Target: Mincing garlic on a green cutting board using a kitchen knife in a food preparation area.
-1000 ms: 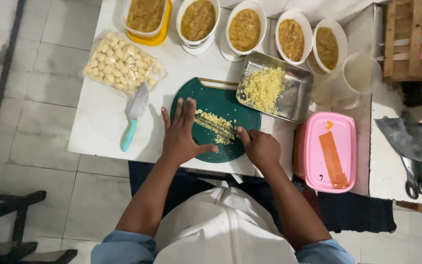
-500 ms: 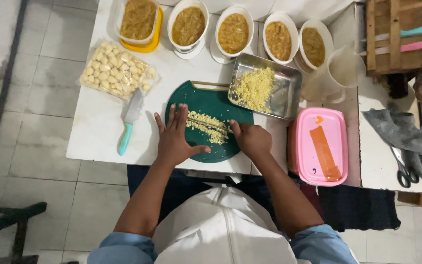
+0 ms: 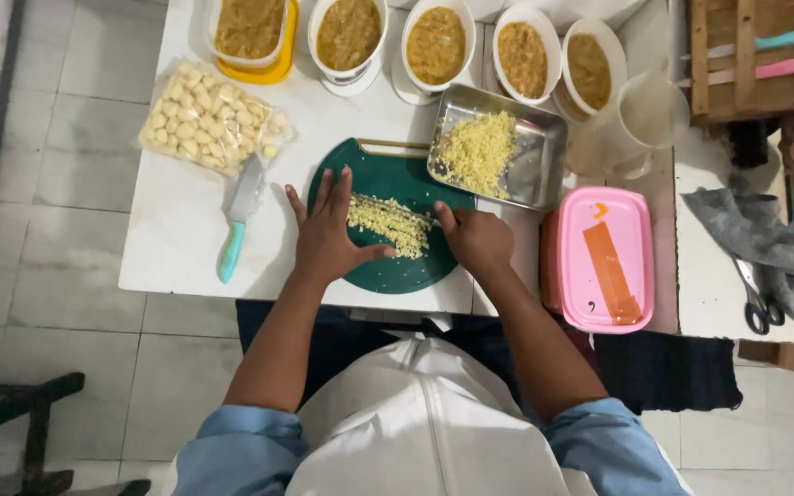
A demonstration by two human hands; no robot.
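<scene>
Garlic pile [image 3: 390,223] (one, chopped) sits between left hand [image 3: 328,234], fingers spread, and fisted right hand [image 3: 476,239].

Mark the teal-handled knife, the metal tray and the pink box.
teal-handled knife [image 3: 231,250]: head view, on the handle.
metal tray [image 3: 544,161]: head view, bare right part of its floor.
pink box [image 3: 640,239]: head view, on the lid.
</scene>
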